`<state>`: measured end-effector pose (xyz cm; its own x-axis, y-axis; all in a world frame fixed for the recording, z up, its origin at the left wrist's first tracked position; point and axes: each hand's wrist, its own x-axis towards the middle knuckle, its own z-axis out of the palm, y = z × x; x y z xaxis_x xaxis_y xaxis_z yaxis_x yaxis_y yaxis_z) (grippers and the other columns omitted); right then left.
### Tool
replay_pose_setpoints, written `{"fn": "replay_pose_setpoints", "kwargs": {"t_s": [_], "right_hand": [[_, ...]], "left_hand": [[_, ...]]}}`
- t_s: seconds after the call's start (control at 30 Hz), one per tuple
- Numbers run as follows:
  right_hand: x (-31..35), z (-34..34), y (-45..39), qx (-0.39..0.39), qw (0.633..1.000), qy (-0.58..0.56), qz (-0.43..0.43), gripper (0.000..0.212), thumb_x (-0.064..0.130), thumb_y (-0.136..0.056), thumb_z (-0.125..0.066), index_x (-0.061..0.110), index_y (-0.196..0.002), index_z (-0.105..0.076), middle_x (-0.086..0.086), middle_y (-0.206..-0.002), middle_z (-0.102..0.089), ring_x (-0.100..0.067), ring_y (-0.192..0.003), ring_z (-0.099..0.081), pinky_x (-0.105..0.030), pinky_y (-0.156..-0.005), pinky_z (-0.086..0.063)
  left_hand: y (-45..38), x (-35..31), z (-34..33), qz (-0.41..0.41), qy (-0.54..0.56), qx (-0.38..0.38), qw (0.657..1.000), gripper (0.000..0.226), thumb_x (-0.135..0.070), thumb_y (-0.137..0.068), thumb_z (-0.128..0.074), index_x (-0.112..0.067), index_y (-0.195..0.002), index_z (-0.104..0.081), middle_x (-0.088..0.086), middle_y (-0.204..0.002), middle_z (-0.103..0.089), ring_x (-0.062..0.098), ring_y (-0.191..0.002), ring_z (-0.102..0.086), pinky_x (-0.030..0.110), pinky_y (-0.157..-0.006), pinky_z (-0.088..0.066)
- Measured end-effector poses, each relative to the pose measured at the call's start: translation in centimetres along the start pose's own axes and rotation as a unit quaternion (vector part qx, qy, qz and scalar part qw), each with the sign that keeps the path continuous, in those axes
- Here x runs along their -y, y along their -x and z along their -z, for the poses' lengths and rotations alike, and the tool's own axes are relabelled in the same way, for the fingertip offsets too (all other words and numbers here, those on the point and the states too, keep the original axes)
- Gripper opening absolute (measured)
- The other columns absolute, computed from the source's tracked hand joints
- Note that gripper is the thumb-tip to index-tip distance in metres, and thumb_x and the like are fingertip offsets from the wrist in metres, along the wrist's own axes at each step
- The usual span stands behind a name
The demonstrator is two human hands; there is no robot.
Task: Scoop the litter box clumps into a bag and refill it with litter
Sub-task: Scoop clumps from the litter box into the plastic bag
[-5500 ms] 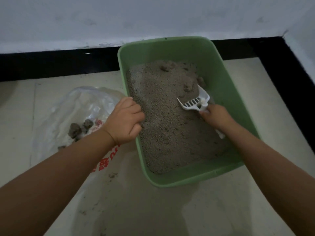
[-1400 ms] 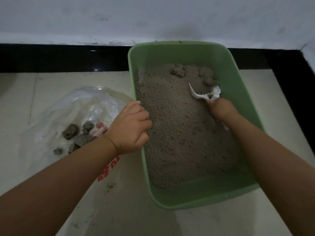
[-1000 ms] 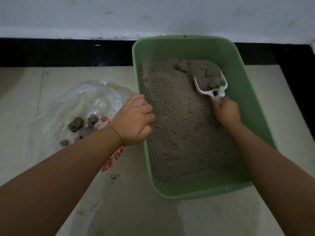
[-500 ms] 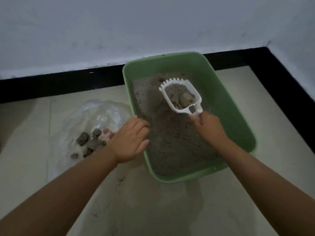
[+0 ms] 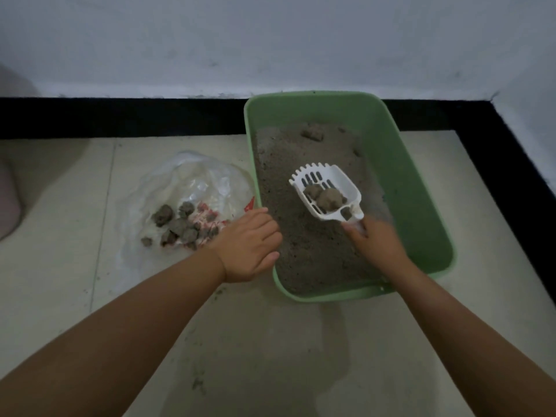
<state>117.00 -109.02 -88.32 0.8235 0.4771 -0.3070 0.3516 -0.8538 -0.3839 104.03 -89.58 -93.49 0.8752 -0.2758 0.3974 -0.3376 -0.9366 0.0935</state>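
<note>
A green litter box (image 5: 415,182) full of grey litter stands on the floor against the wall. My right hand (image 5: 379,239) grips the handle of a white slotted scoop (image 5: 340,182), held above the litter with two or three clumps (image 5: 326,197) in it. Another clump (image 5: 313,134) lies at the far end of the box. My left hand (image 5: 249,242) rests on the box's left rim, fingers curled over it. A clear plastic bag (image 5: 186,179) with red print lies flat to the left, with several dark clumps (image 5: 180,225) on it.
A white wall with a black skirting strip (image 5: 120,115) runs behind the box and turns a corner at the right. Pale floor tiles (image 5: 270,341) carry scattered litter grains near the box. A pinkish object (image 5: 9,191) shows at the far left edge.
My right hand dug the scoop under the far clumps, lifted it out loaded, and has carried it back toward the box's middle. My left hand stayed on the rim.
</note>
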Motion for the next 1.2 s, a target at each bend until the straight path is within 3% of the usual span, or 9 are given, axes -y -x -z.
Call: {"fn": "replay_pose_setpoints", "kwargs": {"t_s": [0.27, 0.4, 0.57, 0.7, 0.8, 0.9, 1.07, 1.13, 1.2], "right_hand": [[0.7, 0.6, 0.9, -0.003, 1.000, -0.015, 0.018, 0.033, 0.030, -0.095, -0.046, 0.002, -0.110, -0.059, -0.003, -0.081, -0.056, -0.015, -0.076, -0.047, -0.023, -0.054, -0.029], [3.3, 1.5, 2.0, -0.010, 0.995, -0.081, 0.054, 0.020, 0.021, -0.093, -0.052, 0.004, -0.092, -0.062, -0.006, -0.076, -0.053, -0.015, -0.067, -0.049, -0.026, -0.056, -0.026], [8.7, 1.1, 2.8, 0.091, 0.986, -0.041, 0.135, 0.023, 0.020, -0.092, -0.050, 0.009, -0.071, -0.050, -0.001, -0.060, -0.043, -0.017, -0.058, -0.043, -0.028, -0.054, -0.033], [12.7, -1.2, 2.6, 0.123, 0.976, 0.064, 0.166, 0.024, 0.023, -0.094, -0.046, 0.014, -0.072, -0.050, 0.001, -0.067, -0.047, -0.017, -0.064, -0.047, -0.025, -0.050, -0.032], [15.1, -2.6, 3.4, 0.089, 0.962, 0.177, 0.188, 0.021, 0.017, -0.095, -0.042, 0.006, -0.109, -0.053, -0.012, -0.104, -0.061, -0.028, -0.093, -0.061, -0.031, -0.068, -0.043], [16.3, -4.3, 3.6, 0.082, 0.944, 0.254, 0.193, 0.028, 0.013, -0.095, -0.039, 0.004, -0.120, -0.046, -0.012, -0.119, -0.058, -0.029, -0.106, -0.059, -0.035, -0.083, -0.047], [17.4, -5.4, 3.8, -0.016, 0.918, 0.315, 0.239, 0.035, 0.018, -0.060, -0.079, -0.001, -0.085, -0.065, -0.017, -0.080, -0.069, -0.027, -0.072, -0.067, -0.028, -0.062, -0.052], [17.0, -5.2, 3.6, 0.013, 0.916, 0.311, 0.253, 0.030, 0.014, -0.087, -0.053, 0.002, -0.115, -0.052, -0.016, -0.113, -0.061, -0.028, -0.104, -0.058, -0.035, -0.086, -0.046], [16.2, -4.6, 3.0, 0.013, 0.925, 0.278, 0.260, 0.028, 0.011, -0.094, -0.039, 0.006, -0.121, -0.046, -0.012, -0.122, -0.056, -0.027, -0.112, -0.052, -0.035, -0.092, -0.041]], "left_hand": [[-0.4, 0.4, 2.5, 0.024, 0.001, 0.056, 0.998, 0.051, -0.037, -0.093, -0.031, -0.001, -0.086, -0.067, 0.016, -0.086, -0.066, 0.027, -0.090, -0.053, 0.037, -0.089, -0.043], [1.7, 3.0, 6.1, 0.267, -0.072, 0.040, 0.960, 0.048, -0.031, -0.081, -0.042, 0.005, -0.107, -0.059, 0.026, -0.103, -0.063, 0.037, -0.097, -0.060, 0.041, -0.092, -0.032], [4.8, 5.0, 9.8, 0.522, -0.089, 0.115, 0.841, 0.058, -0.025, -0.088, -0.055, -0.004, -0.138, -0.033, 0.020, -0.140, -0.034, 0.036, -0.127, -0.034, 0.042, -0.101, -0.033], [6.3, 5.3, 10.1, 0.556, -0.060, 0.125, 0.819, 0.047, -0.022, -0.094, -0.048, -0.008, -0.137, -0.035, 0.018, -0.132, -0.043, 0.035, -0.116, -0.046, 0.040, -0.087, -0.042], [6.8, 5.6, 9.7, 0.596, -0.006, 0.087, 0.798, 0.032, -0.015, -0.096, -0.041, -0.002, -0.124, -0.049, 0.021, -0.117, -0.055, 0.035, -0.104, -0.053, 0.034, -0.077, -0.041], [7.1, 5.8, 9.4, 0.591, 0.019, 0.035, 0.806, 0.023, -0.011, -0.095, -0.041, 0.002, -0.099, -0.059, 0.021, -0.091, -0.057, 0.033, -0.086, -0.054, 0.028, -0.064, -0.031], [7.7, 6.2, 9.7, 0.598, 0.056, -0.032, 0.799, 0.019, -0.006, -0.094, -0.041, -0.006, -0.078, -0.051, 0.013, -0.073, -0.047, 0.023, -0.069, -0.043, 0.027, -0.061, -0.029], [7.9, 6.3, 9.9, 0.596, 0.057, -0.034, 0.800, 0.019, -0.007, -0.095, -0.041, -0.007, -0.078, -0.050, 0.013, -0.073, -0.049, 0.023, -0.069, -0.044, 0.028, -0.060, -0.031], [8.1, 6.3, 9.9, 0.597, 0.051, -0.023, 0.800, 0.021, -0.010, -0.096, -0.041, -0.007, -0.077, -0.049, 0.012, -0.073, -0.049, 0.023, -0.068, -0.044, 0.030, -0.054, -0.029]]}}
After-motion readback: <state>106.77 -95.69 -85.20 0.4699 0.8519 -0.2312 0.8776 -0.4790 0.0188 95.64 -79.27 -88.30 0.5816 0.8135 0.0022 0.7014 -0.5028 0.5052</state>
